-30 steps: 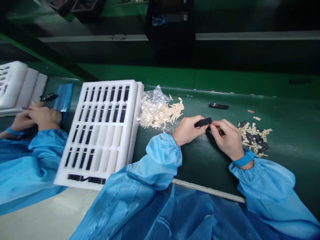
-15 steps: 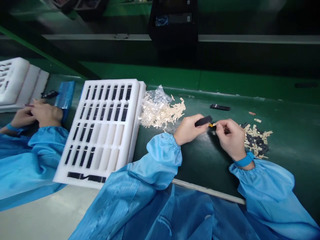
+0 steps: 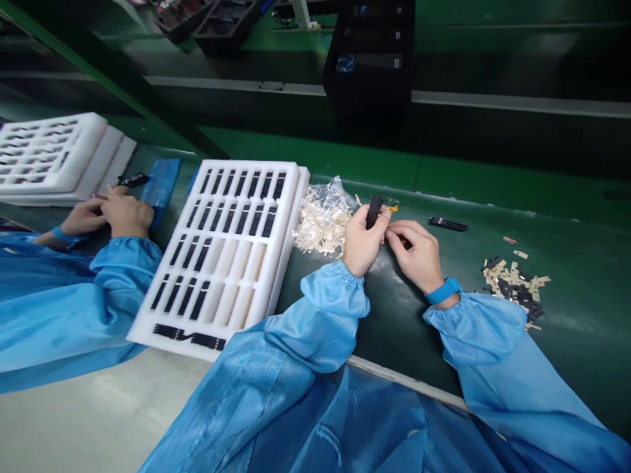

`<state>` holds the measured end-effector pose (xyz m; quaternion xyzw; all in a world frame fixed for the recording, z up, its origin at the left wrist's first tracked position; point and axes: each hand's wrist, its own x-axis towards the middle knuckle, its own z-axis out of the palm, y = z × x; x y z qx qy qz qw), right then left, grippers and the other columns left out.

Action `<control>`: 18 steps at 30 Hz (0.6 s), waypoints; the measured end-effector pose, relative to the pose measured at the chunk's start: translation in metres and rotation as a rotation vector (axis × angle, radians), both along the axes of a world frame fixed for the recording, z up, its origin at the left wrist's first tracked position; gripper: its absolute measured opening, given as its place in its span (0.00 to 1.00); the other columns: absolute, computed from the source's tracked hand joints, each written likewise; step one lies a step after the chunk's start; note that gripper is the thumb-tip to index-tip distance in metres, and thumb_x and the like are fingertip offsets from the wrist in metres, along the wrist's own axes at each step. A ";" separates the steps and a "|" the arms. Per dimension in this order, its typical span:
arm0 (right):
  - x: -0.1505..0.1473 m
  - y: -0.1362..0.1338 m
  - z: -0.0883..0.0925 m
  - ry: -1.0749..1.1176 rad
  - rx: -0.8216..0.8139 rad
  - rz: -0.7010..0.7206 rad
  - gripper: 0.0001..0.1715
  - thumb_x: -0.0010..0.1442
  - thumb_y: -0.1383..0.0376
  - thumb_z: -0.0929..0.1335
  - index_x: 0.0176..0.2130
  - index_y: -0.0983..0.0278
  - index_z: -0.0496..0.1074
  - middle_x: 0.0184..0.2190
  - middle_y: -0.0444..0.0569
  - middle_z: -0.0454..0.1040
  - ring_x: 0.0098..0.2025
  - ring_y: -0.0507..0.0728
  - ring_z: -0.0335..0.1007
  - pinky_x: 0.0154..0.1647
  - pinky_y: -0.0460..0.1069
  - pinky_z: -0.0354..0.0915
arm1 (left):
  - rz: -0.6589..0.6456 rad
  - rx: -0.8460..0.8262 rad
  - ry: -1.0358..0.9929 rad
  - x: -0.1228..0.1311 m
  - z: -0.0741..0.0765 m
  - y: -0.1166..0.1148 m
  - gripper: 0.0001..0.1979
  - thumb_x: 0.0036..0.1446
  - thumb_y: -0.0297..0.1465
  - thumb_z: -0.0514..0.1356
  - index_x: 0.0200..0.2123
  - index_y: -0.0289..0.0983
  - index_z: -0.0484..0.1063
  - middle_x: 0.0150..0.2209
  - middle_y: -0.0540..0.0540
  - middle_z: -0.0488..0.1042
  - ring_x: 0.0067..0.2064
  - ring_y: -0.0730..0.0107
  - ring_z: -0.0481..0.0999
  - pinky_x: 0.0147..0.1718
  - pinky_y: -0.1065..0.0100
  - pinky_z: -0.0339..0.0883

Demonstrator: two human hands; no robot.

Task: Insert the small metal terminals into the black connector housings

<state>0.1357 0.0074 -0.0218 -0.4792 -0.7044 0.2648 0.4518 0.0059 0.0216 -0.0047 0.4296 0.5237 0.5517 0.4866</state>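
Note:
My left hand [image 3: 362, 240] is closed around a black flat strip [image 3: 374, 211] with a yellow-orange end [image 3: 393, 208] that sticks out past the fingertips. It is held up at the right edge of a heap of small pale tabs [image 3: 320, 226]. Close by on the right, my right hand [image 3: 417, 253] has its thumb and finger pinched together near my left thumb. Whatever lies in that pinch is too small or hidden to make out. Several thin black strips [image 3: 447, 225] lie on the green bench beyond my right hand.
A white foam tray [image 3: 236, 256] with black strips in its slots stands left, atop another. Clear plastic [image 3: 335, 194] covers part of the pale heap. Mixed black and pale scraps [image 3: 517, 286] lie right. At far left, a co-worker's hands [image 3: 123, 213] work beside stacked foam trays [image 3: 89, 154].
Both hands have moved left toward the pale heap. The black strip has swung more upright, and my right fingers have come away from its yellow end. The view has turned left.

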 end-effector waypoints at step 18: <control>0.056 -0.058 -0.002 -0.223 0.183 -0.288 0.08 0.66 0.66 0.70 0.46 0.58 0.76 0.41 0.52 0.78 0.35 0.57 0.75 0.37 0.53 0.73 | -0.257 0.130 0.475 0.023 -0.003 -0.040 0.11 0.60 0.33 0.64 0.45 0.39 0.73 0.24 0.57 0.66 0.25 0.77 0.66 0.30 0.73 0.64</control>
